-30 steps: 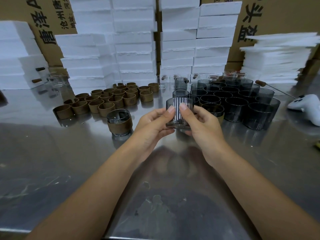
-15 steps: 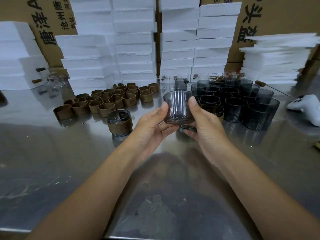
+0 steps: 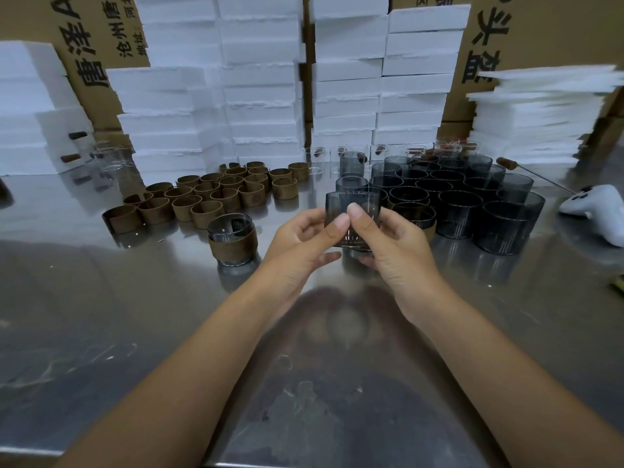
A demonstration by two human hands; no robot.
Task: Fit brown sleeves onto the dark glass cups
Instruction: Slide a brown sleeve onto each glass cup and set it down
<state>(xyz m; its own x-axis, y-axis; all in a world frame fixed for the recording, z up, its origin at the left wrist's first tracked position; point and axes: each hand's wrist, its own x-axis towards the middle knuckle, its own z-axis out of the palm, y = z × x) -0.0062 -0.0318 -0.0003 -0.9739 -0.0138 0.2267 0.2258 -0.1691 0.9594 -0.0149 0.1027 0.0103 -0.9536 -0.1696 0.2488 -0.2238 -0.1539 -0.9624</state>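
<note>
A bare dark glass cup is held upright above the steel table, in the middle of the view. My left hand grips its left side and my right hand its right side, with both thumbs meeting on the near wall. Left of my hands stands a dark cup wearing a brown sleeve. Several loose brown sleeves lie in rows behind it. A cluster of bare dark glass cups stands at the right, behind my right hand.
Stacks of white foam blocks and cardboard boxes wall off the back of the steel table. A few clear glasses stand before the foam. A white controller lies at the right edge.
Both hands have kept hold of the cup and turned it between the fingers. It rose and tilted half a second ago; now it is lower and upright, with the thumbs together on its near side.
</note>
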